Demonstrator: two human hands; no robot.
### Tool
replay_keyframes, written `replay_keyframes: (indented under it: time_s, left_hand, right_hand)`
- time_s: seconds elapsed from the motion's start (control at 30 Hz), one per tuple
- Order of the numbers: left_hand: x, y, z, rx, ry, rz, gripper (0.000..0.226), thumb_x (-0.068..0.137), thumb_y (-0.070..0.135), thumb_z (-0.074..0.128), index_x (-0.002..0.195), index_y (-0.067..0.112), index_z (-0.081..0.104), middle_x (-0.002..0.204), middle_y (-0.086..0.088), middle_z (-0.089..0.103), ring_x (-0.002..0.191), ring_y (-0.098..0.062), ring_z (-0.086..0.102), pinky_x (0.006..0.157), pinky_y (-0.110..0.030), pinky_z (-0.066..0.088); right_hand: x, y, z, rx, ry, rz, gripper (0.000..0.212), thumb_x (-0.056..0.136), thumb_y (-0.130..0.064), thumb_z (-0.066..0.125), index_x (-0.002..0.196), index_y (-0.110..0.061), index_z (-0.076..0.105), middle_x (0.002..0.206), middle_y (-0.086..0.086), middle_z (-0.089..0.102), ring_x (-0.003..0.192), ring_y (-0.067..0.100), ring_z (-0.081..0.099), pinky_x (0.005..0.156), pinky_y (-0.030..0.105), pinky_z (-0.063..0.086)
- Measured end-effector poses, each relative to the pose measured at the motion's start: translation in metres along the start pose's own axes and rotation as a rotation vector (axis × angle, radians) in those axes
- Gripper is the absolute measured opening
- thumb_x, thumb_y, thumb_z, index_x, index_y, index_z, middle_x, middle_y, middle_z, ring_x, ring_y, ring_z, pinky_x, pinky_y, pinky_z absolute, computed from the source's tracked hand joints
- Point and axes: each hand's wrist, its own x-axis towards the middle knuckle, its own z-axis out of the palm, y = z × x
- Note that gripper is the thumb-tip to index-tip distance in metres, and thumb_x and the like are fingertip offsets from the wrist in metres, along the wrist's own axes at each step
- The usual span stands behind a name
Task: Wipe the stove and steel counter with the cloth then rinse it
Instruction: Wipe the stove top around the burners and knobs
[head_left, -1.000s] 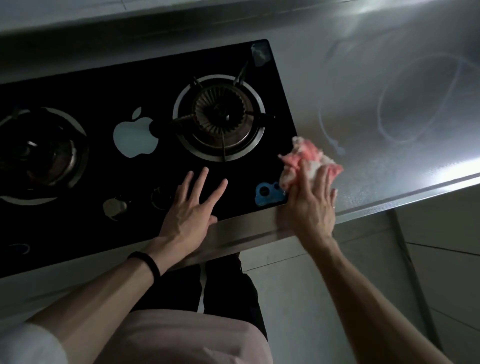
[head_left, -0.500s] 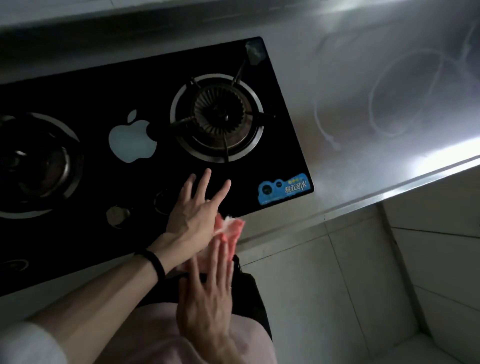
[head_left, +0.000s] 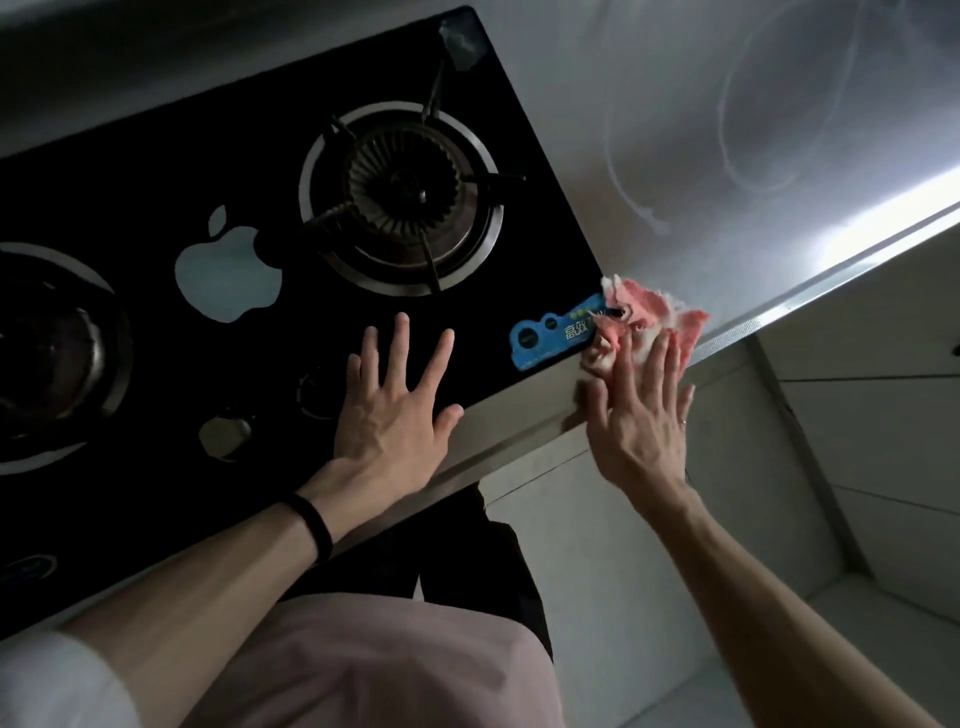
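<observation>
Pink cloth (head_left: 652, 317) lies pressed under our right hand (head_left: 641, 421), fingers straight, at the gas stove (head_left: 260, 156) corner (steel counter (head_left: 675, 130) edge); our left hand (head_left: 395, 415) rests splayed on the stove.

A blue sticker (head_left: 553, 332) with white writing lies to the right of a pale apple-shaped mark (head_left: 228, 270). A black band (head_left: 311, 525) goes round one wrist. At the lower right, pale cupboard fronts (head_left: 857, 426) stand above a light floor (head_left: 753, 675). Pink clothing (head_left: 374, 665) fills the bottom.
</observation>
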Motion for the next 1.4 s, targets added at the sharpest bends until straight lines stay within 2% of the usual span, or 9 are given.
replay_keyframes:
  time_s: [0.33,0.47,0.57,0.7,0.87,0.97,1.17,1.3,1.4]
  left_hand:
    - [-0.002,0.005,0.001,-0.036,0.026,-0.007,0.079,0.103,0.059,0.028,0.164,0.036,-0.017,0.172,-0.016,-0.024,0.158,-0.045,-0.014,0.129,-0.059,0.003]
    - [-0.003,0.010,-0.003,-0.022,0.006,-0.027,0.079,0.105,0.059,0.030,0.165,0.033,-0.014,0.172,-0.017,-0.021,0.157,-0.046,-0.012,0.129,-0.059,0.005]
    - [-0.004,0.017,-0.010,-0.060,0.016,-0.021,0.078,0.105,0.053,0.039,0.168,0.024,0.003,0.174,-0.018,-0.004,0.160,-0.043,0.001,0.128,-0.060,0.013]
    - [0.004,0.038,-0.020,-0.150,0.130,0.041,0.071,0.101,0.038,0.057,0.162,0.011,0.034,0.170,-0.022,0.022,0.157,-0.043,0.025,0.123,-0.059,0.032]
    - [0.039,0.077,-0.030,-0.202,0.193,0.072,0.070,0.105,0.039,0.044,0.166,0.014,0.022,0.173,-0.018,0.009,0.161,-0.035,0.012,0.130,-0.047,0.024]
    - [0.068,0.102,-0.036,-0.210,0.247,0.043,0.071,0.105,0.039,0.042,0.166,0.012,0.020,0.173,-0.019,0.007,0.162,-0.034,0.009,0.130,-0.047,0.024]
    - [0.129,0.150,-0.048,-0.197,0.275,-0.224,0.074,0.107,0.042,0.036,0.168,0.011,0.007,0.171,-0.021,0.002,0.161,-0.037,0.007,0.132,-0.045,0.016]
    - [0.140,0.174,-0.046,-0.156,0.332,-0.266,0.068,0.103,0.032,0.048,0.162,0.003,0.030,0.160,-0.023,0.034,0.147,-0.041,0.036,0.121,-0.049,0.037]
    - [0.146,0.181,-0.035,-0.124,0.369,-0.255,0.067,0.103,0.029,0.049,0.161,0.000,0.032,0.165,-0.023,0.032,0.152,-0.041,0.035,0.124,-0.049,0.036]
  right_hand:
    - [-0.108,-0.093,0.076,0.020,0.006,-0.114,0.071,0.110,-0.057,0.023,0.168,-0.024,0.002,0.174,0.013,-0.020,0.161,0.030,-0.020,0.132,0.052,0.001]
    - [-0.059,-0.060,0.038,0.021,0.007,-0.054,0.067,0.111,-0.056,0.015,0.164,-0.025,-0.014,0.167,0.008,-0.036,0.157,0.023,-0.033,0.131,0.051,-0.007]
    - [-0.009,-0.023,-0.005,0.072,-0.035,0.019,0.068,0.110,-0.058,0.015,0.158,-0.033,-0.025,0.167,0.009,-0.037,0.155,0.024,-0.035,0.130,0.056,-0.007]
    - [0.048,0.016,-0.053,-0.002,-0.143,-0.061,0.061,0.105,-0.066,0.008,0.157,-0.052,-0.018,0.169,0.008,-0.030,0.155,0.025,-0.033,0.124,0.057,-0.017]
    - [0.107,0.024,-0.082,-0.179,-0.212,-0.268,0.060,0.104,-0.067,0.004,0.159,-0.054,-0.016,0.167,0.007,-0.036,0.155,0.027,-0.033,0.124,0.067,-0.013]
    - [0.141,0.016,-0.090,-0.191,-0.192,-0.383,0.063,0.099,-0.071,0.000,0.157,-0.056,-0.018,0.167,0.003,-0.038,0.155,0.024,-0.034,0.124,0.064,-0.016]
    - [0.182,0.030,-0.108,-0.196,-0.167,-0.584,0.064,0.096,-0.070,-0.008,0.157,-0.056,-0.019,0.169,0.001,-0.035,0.156,0.019,-0.034,0.124,0.058,-0.019]
    - [0.175,0.064,-0.123,-0.042,-0.108,-0.690,0.057,0.108,-0.058,0.014,0.163,-0.051,0.001,0.176,-0.002,-0.013,0.161,0.013,-0.017,0.129,0.052,-0.009]
    - [0.173,0.067,-0.125,0.112,0.034,-0.687,0.051,0.113,-0.039,0.034,0.162,-0.027,0.035,0.172,0.001,0.026,0.161,0.014,0.019,0.130,0.047,0.024]
